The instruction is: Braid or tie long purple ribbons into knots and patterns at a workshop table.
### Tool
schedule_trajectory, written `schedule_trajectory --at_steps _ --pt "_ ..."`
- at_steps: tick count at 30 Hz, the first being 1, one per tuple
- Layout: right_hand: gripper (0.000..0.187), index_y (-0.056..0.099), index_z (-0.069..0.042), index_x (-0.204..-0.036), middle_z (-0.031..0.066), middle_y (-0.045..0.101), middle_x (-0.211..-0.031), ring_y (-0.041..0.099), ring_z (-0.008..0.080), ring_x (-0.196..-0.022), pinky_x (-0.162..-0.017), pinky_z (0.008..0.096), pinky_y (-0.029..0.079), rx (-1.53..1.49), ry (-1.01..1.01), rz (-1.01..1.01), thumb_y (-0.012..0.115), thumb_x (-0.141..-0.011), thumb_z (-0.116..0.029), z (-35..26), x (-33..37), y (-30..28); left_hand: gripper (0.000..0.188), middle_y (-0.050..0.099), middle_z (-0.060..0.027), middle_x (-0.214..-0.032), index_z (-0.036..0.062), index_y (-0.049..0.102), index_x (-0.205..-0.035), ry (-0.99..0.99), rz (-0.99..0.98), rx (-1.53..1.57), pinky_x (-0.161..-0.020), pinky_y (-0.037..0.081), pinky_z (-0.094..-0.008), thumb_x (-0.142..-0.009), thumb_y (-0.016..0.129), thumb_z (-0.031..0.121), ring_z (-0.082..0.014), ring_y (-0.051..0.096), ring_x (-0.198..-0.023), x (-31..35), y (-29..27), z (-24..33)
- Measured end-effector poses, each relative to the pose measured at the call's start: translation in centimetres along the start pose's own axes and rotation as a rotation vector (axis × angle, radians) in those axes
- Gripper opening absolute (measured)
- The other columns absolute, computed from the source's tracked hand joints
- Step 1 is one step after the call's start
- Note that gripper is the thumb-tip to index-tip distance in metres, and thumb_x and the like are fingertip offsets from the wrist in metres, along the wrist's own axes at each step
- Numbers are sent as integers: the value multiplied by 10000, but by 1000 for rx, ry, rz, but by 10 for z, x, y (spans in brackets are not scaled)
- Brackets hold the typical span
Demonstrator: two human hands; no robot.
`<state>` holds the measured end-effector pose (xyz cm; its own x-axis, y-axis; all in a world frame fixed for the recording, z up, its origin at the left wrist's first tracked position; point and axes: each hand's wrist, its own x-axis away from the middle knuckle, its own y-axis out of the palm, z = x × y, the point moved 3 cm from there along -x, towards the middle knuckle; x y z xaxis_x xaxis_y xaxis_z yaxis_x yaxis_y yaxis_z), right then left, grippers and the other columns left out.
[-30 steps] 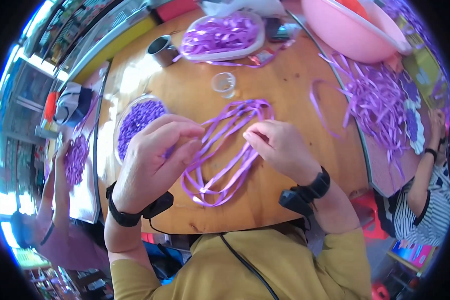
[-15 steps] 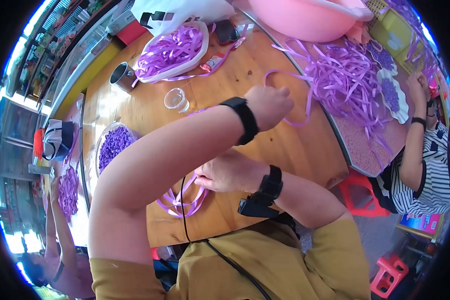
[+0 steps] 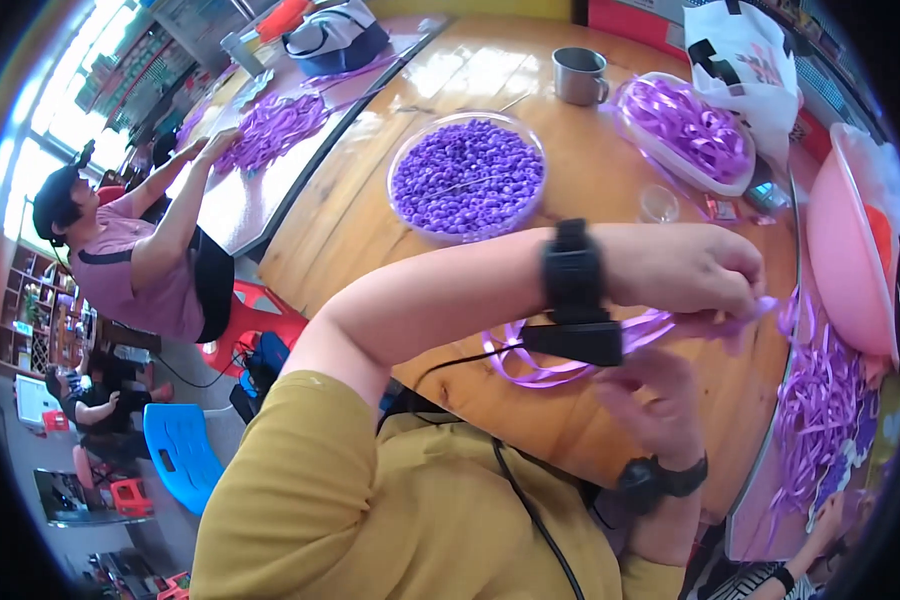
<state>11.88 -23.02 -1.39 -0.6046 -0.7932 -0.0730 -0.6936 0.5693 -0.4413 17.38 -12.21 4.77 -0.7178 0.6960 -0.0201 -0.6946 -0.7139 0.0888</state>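
My left arm reaches across to the right. My left hand (image 3: 685, 268) is closed, and purple ribbon (image 3: 765, 304) shows at its fingertips. Just below it is my right hand (image 3: 660, 405), with its fingers smeared by motion; I cannot tell whether they hold anything. Loops of purple ribbon (image 3: 540, 375) lie on the wooden table (image 3: 320, 265) under my left forearm, close to both hands. A black strap with a small black box (image 3: 575, 342) is on my left wrist, and another black strap (image 3: 675, 477) is on my right.
A clear round bowl (image 3: 398, 205) of purple beads stands beyond my left forearm. Further back are a metal cup (image 3: 580, 77), a white tray (image 3: 740, 185) of ribbon and a small clear cup (image 3: 658, 204). A ribbon heap (image 3: 820, 410) and pink basin (image 3: 850, 250) are right. A co-worker (image 3: 150, 240) handles ribbon at left.
My view has swung left, bringing the whole bead bowl and the left co-worker into sight. My right hand has come away from the ribbon loops; my left hand stays closed.
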Motion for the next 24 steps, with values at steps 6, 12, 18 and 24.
schedule_trajectory --at_steps 6,12,18,24 --pt "534 445 70 -1176 122 585 -963 552 228 -877 -800 340 414 -1016 -59 700 444 -894 -384 -15 -17 -13 99 520 -65 -728 26 519 -869 14 0 -571 -605 416 -276 -860 488 119 -137 486 -657 81 -1 -18" --pt "307 463 24 -1112 6 412 -681 415 110 -581 -592 262 339 -1439 -325 411 309 -963 -195 19 11 -58 158 577 -84 -758 14 594 -947 -41 163 -539 -650 439 -311 -816 589 102 -200 564 -709 153 -20 -39" --pt "246 479 18 -986 -16 282 -597 282 79 -480 -530 239 282 -1299 -314 579 301 -961 -150 2 55 -88 86 569 -80 -731 -1 610 -861 -258 359 -540 -594 416 -268 -796 583 48 -174 543 -660 209 -44 -32" --pt "205 446 33 -1008 2 297 -628 313 95 -525 -552 246 311 -1276 -353 755 326 -954 -124 7 90 -116 47 478 -18 -659 -17 588 -817 -205 736 -628 -557 354 -223 -805 562 20 -96 450 -607 256 -71 -41"
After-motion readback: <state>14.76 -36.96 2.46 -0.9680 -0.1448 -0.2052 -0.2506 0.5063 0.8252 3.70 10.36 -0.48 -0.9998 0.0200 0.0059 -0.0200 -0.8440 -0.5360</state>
